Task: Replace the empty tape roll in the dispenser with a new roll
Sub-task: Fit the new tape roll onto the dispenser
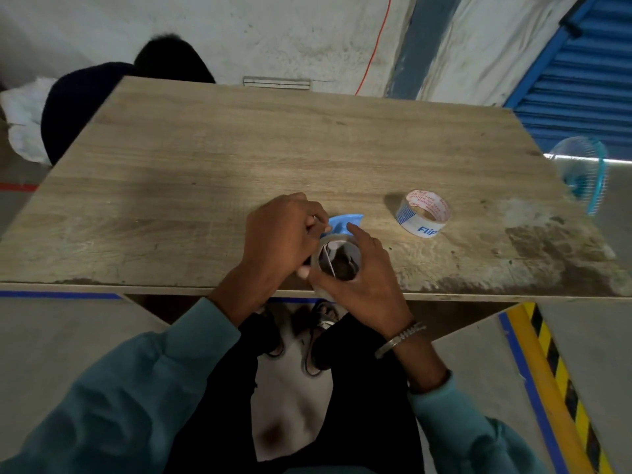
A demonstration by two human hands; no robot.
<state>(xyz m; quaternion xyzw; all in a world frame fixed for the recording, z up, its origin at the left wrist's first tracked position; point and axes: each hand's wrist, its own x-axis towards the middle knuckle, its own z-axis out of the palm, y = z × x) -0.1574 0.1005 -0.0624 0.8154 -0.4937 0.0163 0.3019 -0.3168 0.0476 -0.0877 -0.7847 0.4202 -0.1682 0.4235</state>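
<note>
Near the front edge of the wooden table [239,159], both my hands hold a blue tape dispenser [343,223] with a tape roll [337,260] seated in it. My left hand [280,234] grips the dispenser's left side, fingers pinched at the top of the roll. Cupping the roll from the right is my right hand [362,278], its index finger lying on the blue plastic. The dispenser's lower part is hidden by my hands. A second roll [423,213], white with red and blue print, lies flat on the table to the right, apart from both hands.
A person in dark clothes [102,97] sits beyond the table's far left corner. At the table's right edge stands a small blue fan [584,172]. Below the front edge are my legs and shoes. The floor at right carries yellow-black hazard tape [554,371].
</note>
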